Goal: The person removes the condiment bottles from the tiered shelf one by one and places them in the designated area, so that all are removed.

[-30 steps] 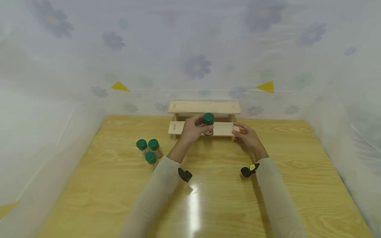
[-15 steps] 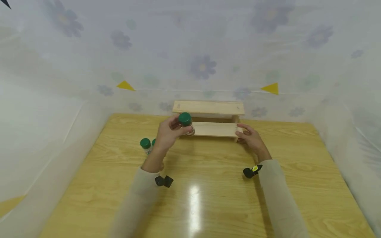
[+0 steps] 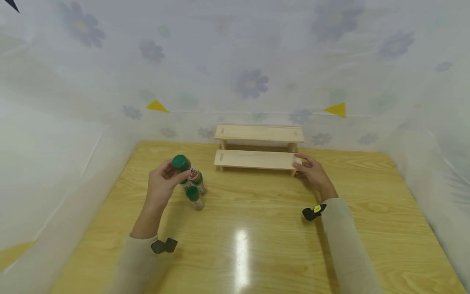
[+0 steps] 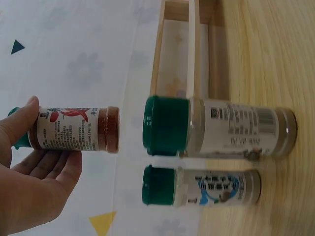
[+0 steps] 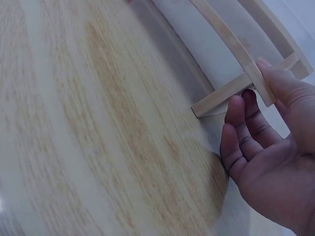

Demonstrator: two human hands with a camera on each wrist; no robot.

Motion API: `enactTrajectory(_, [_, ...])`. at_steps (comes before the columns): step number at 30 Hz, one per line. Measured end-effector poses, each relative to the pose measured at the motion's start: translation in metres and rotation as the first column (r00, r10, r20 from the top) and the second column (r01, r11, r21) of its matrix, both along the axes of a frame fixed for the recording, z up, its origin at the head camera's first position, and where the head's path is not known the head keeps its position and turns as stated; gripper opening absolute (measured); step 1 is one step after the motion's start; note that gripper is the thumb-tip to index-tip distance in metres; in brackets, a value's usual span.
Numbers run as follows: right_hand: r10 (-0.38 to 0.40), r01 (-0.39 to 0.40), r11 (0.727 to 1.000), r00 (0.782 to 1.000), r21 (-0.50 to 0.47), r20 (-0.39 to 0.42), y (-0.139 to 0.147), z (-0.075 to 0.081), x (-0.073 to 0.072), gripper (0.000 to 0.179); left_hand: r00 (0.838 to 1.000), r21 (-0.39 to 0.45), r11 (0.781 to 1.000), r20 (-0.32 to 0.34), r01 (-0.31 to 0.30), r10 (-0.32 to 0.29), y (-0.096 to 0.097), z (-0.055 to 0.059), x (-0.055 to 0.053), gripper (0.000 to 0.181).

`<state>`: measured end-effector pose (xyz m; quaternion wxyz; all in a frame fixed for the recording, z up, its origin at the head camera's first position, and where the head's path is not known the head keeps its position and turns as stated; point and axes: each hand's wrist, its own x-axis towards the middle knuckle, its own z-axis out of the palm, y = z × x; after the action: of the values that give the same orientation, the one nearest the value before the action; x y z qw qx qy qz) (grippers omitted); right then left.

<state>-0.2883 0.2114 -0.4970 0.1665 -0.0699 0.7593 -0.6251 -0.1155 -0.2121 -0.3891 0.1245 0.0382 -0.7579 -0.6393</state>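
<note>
My left hand (image 3: 159, 183) grips a spice jar (image 4: 74, 129) with a green cap, a chili-printed label and red powder inside. It is held up above the table, tilted in the head view, and overlaps the green-capped spice jars behind it. One of those, a standing jar (image 3: 194, 198), shows fully; the others are partly hidden. In the left wrist view, a larger-looking jar (image 4: 236, 128) and a blue-printed jar (image 4: 216, 187) stand beside the held one. My right hand (image 3: 312, 173) pinches the right end of the lower board of a two-tier wooden rack (image 3: 257, 159), thumb on top, fingers beneath.
The rack's upper tier (image 3: 258, 132) runs along the back, close to the flower-patterned sheet (image 3: 253, 83) that hangs behind the table. Wood-grain tabletop (image 3: 271, 224) spreads in front of the rack. More sheeting closes in both sides.
My left hand has carried the jar leftward, from over the rack's lower board to above the other jars. The right hand keeps its hold on the rack's end. The head view shifted slightly.
</note>
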Motion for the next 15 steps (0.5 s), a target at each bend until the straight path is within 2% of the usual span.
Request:
enactTrajectory(3, [0.002,-0.002,1.0,1.0,0.007,0.008,0.0,0.01,0.004,0.06,1.0,-0.021,1.0,-0.005,-0.007,0.007,-0.012,-0.001,0.008,0.039])
enactTrajectory(7, [0.015,-0.015,1.0,1.0,0.007,0.017,0.0,0.019,0.01,0.06,0.999,-0.052,0.998,0.024,-0.03,0.032,-0.021,-0.004,0.017,0.04])
enactTrajectory(11, [0.012,-0.012,1.0,1.0,-0.009,0.027,0.0,0.021,0.013,0.061,0.997,-0.09,0.995,0.061,-0.03,0.036,-0.025,-0.009,0.022,0.044])
enactTrajectory(15, [0.0,0.001,1.0,1.0,-0.016,0.025,0.003,0.017,0.011,0.06,0.995,-0.114,0.993,0.095,-0.017,0.028,-0.027,-0.019,0.026,0.047])
